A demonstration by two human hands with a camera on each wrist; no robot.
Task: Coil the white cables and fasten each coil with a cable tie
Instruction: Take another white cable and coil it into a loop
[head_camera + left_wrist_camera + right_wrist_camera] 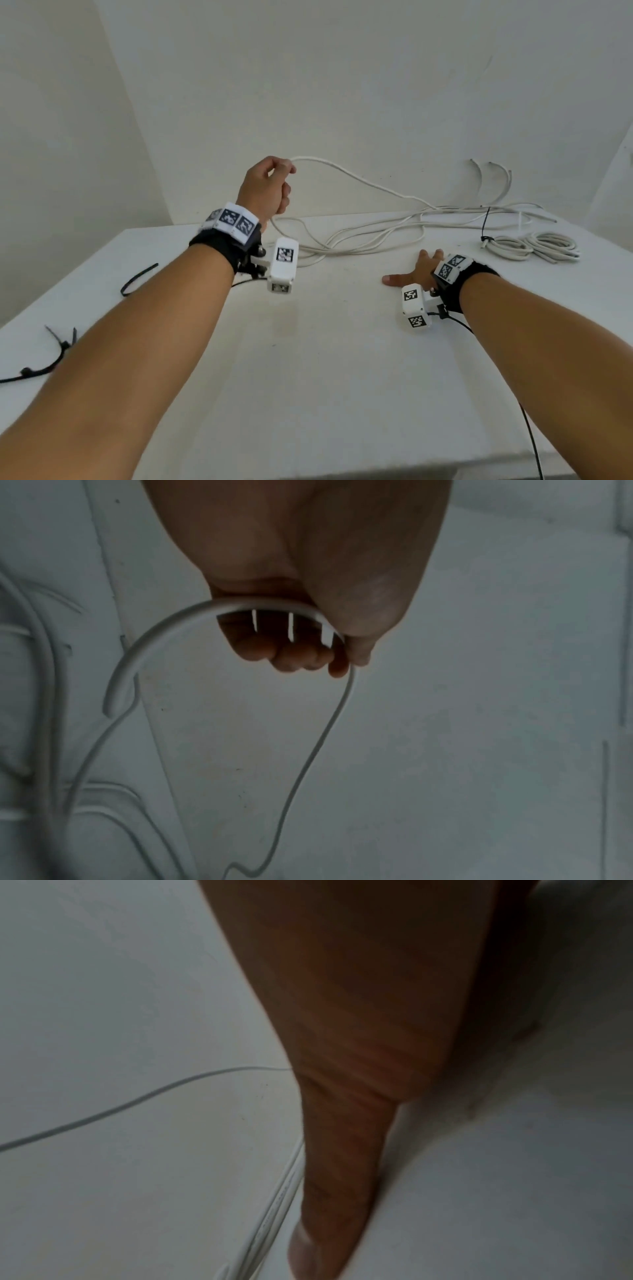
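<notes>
My left hand is raised above the table's far edge and grips a white cable near its end. In the left wrist view the white cable arches through the curled fingers. The rest of it trails down into a loose tangle of white cables on the white table. My right hand lies flat on the table, fingers spread, holding nothing; its thumb presses the tabletop beside a cable strand. A tied coil with a black tie rests at the right.
Black cable ties lie at the table's left side: one curved tie and a small bunch near the left edge. Loose cable ends stick up at the back right. White walls enclose the table at the back and left.
</notes>
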